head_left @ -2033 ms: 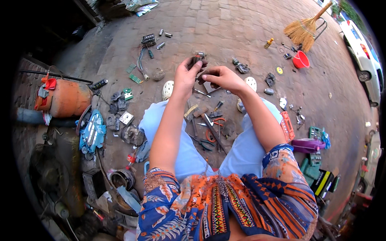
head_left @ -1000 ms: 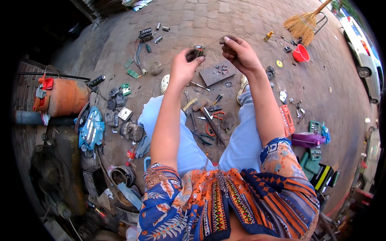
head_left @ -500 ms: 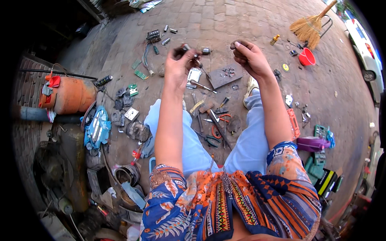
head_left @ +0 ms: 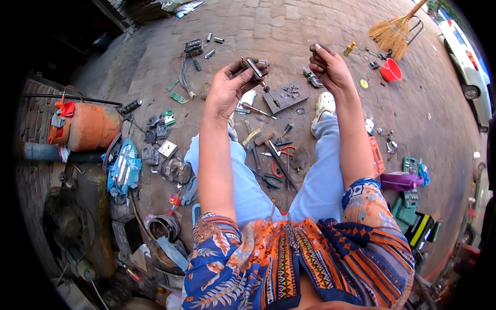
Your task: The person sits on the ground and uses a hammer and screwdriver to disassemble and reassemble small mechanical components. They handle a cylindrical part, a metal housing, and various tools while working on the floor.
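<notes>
My left hand is closed round a small silver-and-dark cylinder, like a small motor, with a thin metal bit pointing down from its lower end. The bit's tip hangs in view over the near-left part of a dark flat plate, which carries several small metal bits. My right hand is raised to the right of the plate, with thumb and fingers pressed together. Whether they pinch anything is too small to make out. A dark metal piece lies just left of it. Near the plate rests a screwdriver.
Between my legs lie a hammer, orange-handled pliers and other tools. Circuit boards and motor parts are scattered at left, by an orange gas cylinder. A red bucket and a straw broom stand at right.
My left hand has turned, so the motor and its bit now show more plainly. My right hand has shifted slightly right. The whole view has moved a little.
</notes>
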The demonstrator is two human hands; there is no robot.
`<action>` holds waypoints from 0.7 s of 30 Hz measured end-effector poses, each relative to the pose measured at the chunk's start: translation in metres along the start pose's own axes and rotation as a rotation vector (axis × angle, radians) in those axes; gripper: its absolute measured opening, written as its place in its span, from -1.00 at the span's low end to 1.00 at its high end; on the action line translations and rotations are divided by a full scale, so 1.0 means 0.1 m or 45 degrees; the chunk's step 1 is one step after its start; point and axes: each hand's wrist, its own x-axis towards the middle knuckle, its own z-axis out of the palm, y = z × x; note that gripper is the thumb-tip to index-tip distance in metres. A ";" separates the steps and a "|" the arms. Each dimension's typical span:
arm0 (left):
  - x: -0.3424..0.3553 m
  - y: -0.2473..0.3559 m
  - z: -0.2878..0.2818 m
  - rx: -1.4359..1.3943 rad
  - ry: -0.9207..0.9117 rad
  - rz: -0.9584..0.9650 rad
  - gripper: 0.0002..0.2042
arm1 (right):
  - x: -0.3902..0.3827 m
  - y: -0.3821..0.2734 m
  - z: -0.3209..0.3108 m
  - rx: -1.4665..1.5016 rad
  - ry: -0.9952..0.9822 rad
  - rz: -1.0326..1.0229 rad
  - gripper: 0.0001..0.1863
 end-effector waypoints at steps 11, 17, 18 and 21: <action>0.06 -0.31 -0.12 0.377 0.341 -0.090 -0.68 | -0.07 0.40 0.10 -1.588 0.024 -0.901 -0.75; 0.02 -0.34 0.01 0.162 0.300 -0.064 -0.70 | -0.26 0.65 0.27 -1.545 -0.303 -0.595 -0.82; 0.02 -0.35 0.01 0.103 0.292 -0.066 -0.71 | -0.29 0.62 0.31 -1.525 -0.279 -0.595 -0.83; 0.07 -0.42 0.02 0.077 0.268 -0.037 -0.70 | -0.30 0.58 0.33 -1.562 -0.310 -0.661 -0.83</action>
